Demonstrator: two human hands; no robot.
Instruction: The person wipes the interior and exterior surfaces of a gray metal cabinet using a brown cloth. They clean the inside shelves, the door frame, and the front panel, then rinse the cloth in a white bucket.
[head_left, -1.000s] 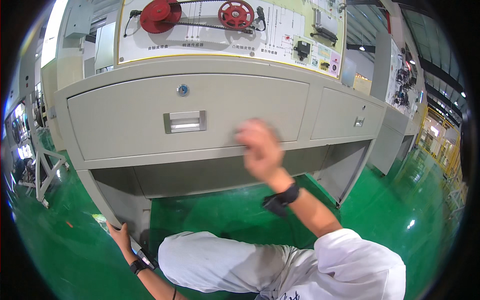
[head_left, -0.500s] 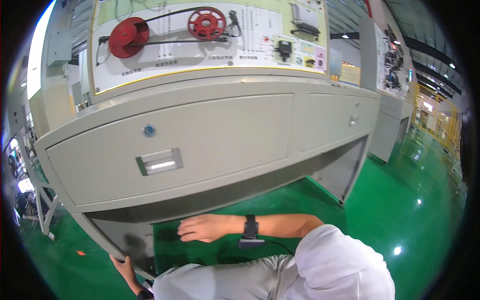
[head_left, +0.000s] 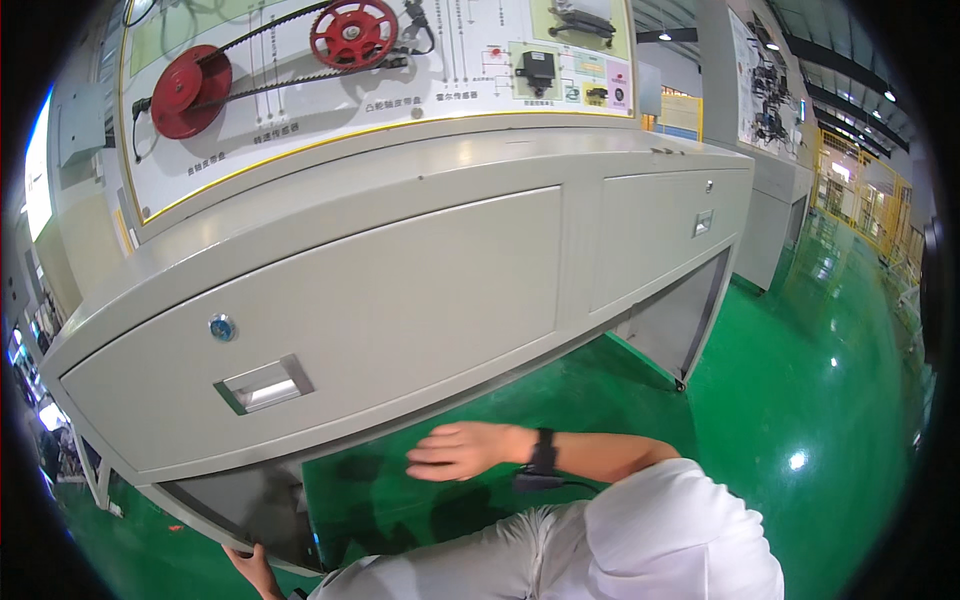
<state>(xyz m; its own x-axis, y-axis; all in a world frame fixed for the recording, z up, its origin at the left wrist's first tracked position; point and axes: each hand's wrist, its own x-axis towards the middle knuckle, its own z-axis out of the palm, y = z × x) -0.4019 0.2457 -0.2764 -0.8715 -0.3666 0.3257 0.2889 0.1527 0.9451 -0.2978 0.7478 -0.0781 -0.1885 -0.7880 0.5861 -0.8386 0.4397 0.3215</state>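
A light grey metal bench [head_left: 400, 270] with a drawer front fills the middle of the view. At the lower left my left hand [head_left: 255, 570] grips the bottom edge of its side panel [head_left: 215, 515], thumb up; part of the hand is cut off by my leg and the rim. My right hand [head_left: 460, 450] hangs in the air below the drawer, over the green floor, holding nothing. Its fingers are loosely stretched and slightly bent. A black band [head_left: 541, 455] with a small device and a cable is around the right wrist.
The drawer has a blue lock [head_left: 221, 327] and a recessed metal handle [head_left: 265, 386]. A display board [head_left: 300, 110] with red pulleys [head_left: 352, 35] and a black belt stands on the bench. Another grey bench [head_left: 765, 220] and a yellow fence [head_left: 860, 190] lie to the right.
My right hand has shifted to the right, away from the left side panel. My left hand keeps hold of the panel edge. The view has tilted, bringing the bench nearer and lower left.
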